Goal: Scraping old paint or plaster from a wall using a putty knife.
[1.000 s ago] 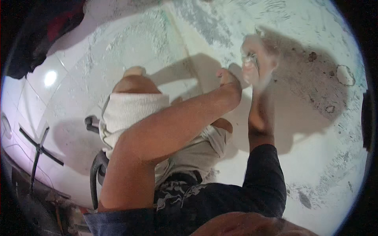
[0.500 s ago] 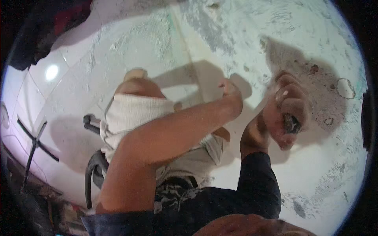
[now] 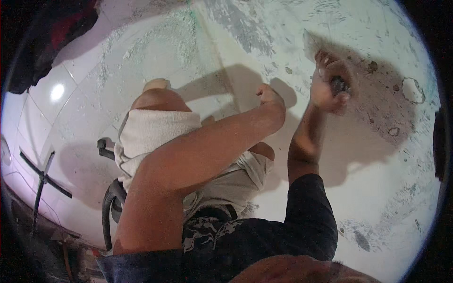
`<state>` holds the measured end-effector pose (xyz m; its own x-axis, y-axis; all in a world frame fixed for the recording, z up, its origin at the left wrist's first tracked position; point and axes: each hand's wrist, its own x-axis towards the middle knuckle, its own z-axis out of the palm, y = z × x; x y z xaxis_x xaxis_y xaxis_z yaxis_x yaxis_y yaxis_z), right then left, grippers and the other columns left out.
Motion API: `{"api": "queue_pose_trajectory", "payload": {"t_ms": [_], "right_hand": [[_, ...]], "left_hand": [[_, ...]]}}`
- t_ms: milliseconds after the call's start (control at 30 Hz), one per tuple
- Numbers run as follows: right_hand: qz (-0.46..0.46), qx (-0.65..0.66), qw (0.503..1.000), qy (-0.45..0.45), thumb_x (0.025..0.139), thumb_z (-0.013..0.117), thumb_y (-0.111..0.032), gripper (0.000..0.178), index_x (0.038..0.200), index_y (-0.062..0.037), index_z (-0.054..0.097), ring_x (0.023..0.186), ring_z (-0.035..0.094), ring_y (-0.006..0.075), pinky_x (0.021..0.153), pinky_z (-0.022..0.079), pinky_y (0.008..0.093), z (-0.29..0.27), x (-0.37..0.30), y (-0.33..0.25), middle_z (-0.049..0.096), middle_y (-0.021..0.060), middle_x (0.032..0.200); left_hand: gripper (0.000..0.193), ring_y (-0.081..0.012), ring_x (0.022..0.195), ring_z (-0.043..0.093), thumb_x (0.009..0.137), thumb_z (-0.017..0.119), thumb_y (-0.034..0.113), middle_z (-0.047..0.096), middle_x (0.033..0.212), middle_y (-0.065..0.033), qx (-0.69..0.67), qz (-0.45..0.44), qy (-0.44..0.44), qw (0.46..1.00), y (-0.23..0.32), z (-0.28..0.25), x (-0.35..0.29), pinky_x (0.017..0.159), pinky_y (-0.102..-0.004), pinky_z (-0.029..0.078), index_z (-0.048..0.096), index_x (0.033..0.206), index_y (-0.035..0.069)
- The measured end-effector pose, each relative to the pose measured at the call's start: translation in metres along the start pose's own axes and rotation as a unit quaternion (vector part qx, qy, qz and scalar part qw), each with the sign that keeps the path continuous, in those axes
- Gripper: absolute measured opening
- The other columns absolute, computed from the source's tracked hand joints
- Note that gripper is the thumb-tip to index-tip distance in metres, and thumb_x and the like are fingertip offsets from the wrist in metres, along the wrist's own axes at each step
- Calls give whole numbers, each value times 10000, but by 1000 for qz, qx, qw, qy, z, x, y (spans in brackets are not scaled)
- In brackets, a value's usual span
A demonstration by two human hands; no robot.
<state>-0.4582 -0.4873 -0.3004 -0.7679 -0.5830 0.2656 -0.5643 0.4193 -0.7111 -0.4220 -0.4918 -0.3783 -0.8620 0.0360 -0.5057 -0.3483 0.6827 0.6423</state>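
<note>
My right hand is closed around a flat scraper-like tool with a dark part between thumb and fingers; a thin pale corner sticks out past the fingertips. It is at the patchy white wall, and the fingers are partly blurred, so I cannot tell how much of the tool touches. My left forearm crosses over my lap, and my left hand hangs above where wall and floor meet, fingers curled in with nothing visible in them.
Pale dust coats the floor tiles. Black chair parts are beside my knees. At the left stands a black cross-shaped stand, with a dark red-and-black item at the upper left. Holes and flaked patches mark the wall.
My right hand, with the tool in it, has moved up and slightly left along the wall, its arm stretching out. My left hand has barely moved.
</note>
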Motion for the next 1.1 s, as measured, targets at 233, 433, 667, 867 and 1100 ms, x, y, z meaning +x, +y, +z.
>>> {"api": "queue_pose_trajectory", "payload": {"t_ms": [233, 433, 667, 867, 1100], "right_hand": [[-104, 538, 836, -24, 857, 483, -370, 431, 956, 21, 637, 932, 600, 309, 939, 431, 444, -2, 61, 89, 627, 182, 1003], [-388, 220, 866, -227, 840, 483, -304, 414, 1030, 44, 601, 1039, 573, 339, 973, 419, 456, -22, 29, 3, 589, 223, 1080], [-485, 178, 831, -205, 843, 586, -187, 183, 873, -9, 610, 847, 638, 292, 796, 524, 397, -20, 26, -19, 635, 154, 845], [-474, 263, 823, -169, 795, 589, -179, 144, 756, -42, 567, 762, 635, 298, 698, 536, 457, -24, 22, -14, 617, 148, 809], [-459, 143, 850, -215, 777, 588, -167, 112, 781, -57, 565, 683, 604, 257, 686, 516, 372, -35, 18, -26, 604, 100, 822]], "left_hand": [[449, -300, 1092, 552, 748, 741, 216, 601, 1191, -90, 35, -24, -10, 999, 13, 11, -9, 830, -486, 398, 635, 1175, 125], [490, -289, 1095, 551, 737, 749, 220, 595, 1176, -119, -20, 20, -2, 1000, 12, -12, -23, 823, -493, 404, 618, 1197, 113], [469, -324, 1069, 568, 715, 759, 219, 606, 1176, -129, 22, -18, -36, 999, 16, 11, 23, 779, -519, 417, 645, 1153, 96], [438, -318, 1052, 568, 727, 741, 208, 621, 1132, -123, 7, -40, 25, 999, 24, 19, 31, 761, -526, 399, 651, 1141, 98], [493, -293, 1084, 548, 693, 766, 241, 598, 1187, -109, 23, -67, -33, 997, 34, 30, 58, 770, -534, 379, 648, 1156, 118]]}}
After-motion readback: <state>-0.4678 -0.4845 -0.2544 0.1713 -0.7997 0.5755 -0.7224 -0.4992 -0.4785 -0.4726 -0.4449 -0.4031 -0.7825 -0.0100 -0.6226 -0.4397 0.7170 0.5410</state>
